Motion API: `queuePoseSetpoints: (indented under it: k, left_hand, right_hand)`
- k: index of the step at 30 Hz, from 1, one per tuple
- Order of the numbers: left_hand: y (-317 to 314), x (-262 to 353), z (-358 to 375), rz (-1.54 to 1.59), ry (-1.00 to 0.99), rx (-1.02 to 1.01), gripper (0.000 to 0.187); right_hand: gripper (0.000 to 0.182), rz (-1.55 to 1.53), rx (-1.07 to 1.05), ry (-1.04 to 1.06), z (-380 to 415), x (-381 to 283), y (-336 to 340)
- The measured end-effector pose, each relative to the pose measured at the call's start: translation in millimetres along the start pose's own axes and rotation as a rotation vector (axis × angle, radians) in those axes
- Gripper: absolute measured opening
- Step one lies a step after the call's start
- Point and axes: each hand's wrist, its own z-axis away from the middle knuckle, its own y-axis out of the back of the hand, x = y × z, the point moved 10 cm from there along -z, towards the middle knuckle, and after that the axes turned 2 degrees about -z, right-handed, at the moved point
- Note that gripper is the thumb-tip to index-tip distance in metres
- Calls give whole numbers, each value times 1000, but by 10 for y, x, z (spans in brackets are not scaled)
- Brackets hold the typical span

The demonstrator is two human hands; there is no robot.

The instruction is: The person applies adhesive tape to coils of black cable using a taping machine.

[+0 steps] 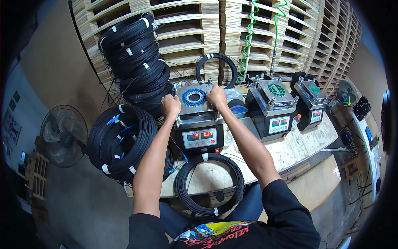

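Observation:
Directly before me stands a polishing machine (195, 139) with a red digital display. Its metal top plate (195, 108) carries a ring of blue fiber connectors (194, 97). At the plate's left side, my left hand (171, 105) is closed, knuckles up. My right hand (217, 98) is closed in the same way at the right side. Both hands cover what their fingers grip, near the plate's corner posts. On the table's front edge, below the machine, lies a coil of black cable (210, 184). A blue connector (185, 159) sits on a cable end beside the machine.
Two more polishing machines (277, 110) (314, 101) with green connectors stand at the right. Black cable coils are stacked (134, 62) and piled (124, 141) at the left. Wooden pallets (178, 25) rise behind the table (309, 145). A floor fan (65, 135) stands far left.

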Motion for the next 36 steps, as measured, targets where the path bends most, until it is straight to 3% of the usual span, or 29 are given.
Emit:
queuePoseSetpoints:
  k: [2,6,8,10,12,15,17,19,23,25,27,28,32,36]
  left_hand:
    - [-57,-60,18,-6,100,-104,33]
    - [-101,-111,-5,-10,83,-33,29]
    - [240,48,80,251,-152,323,21]
    - [295,86,126,355,-184,349,16]
    - [311,77,178,558,-157,326,12]
    - [251,44,200,650,-198,281,19]
    - [235,9,292,715,-219,291,26]
    - [274,-86,403,737,-214,400,28]
    - [661,76,733,659,-189,668,25]
    - [778,275,835,606,-297,725,20]
    - [837,699,1012,310,-548,748,16]
    - [808,811,1041,208,-581,723,15]
    - [652,950,1041,-6,-593,737,15]
    - [622,906,986,-117,-455,754,16]
  right_hand:
    - [26,90,10,40,58,-79,17]
    - [21,207,60,76,63,-134,-29]
    - [21,178,38,94,90,-152,13]
    - [22,148,15,115,114,-174,34]
    - [25,-43,141,236,172,-279,191]
    - [33,-247,14,315,27,-44,39]
    - [42,-328,119,445,267,66,171]
    - [38,-424,112,295,458,297,239]
    - [34,-388,326,294,872,204,521]
    - [30,-248,431,319,954,71,573]
    - [29,-216,490,357,1010,-25,543]
    - [30,-155,539,363,1027,-80,543]
    - [28,-113,658,262,989,-99,467]
    - [25,-161,720,213,990,-20,458]
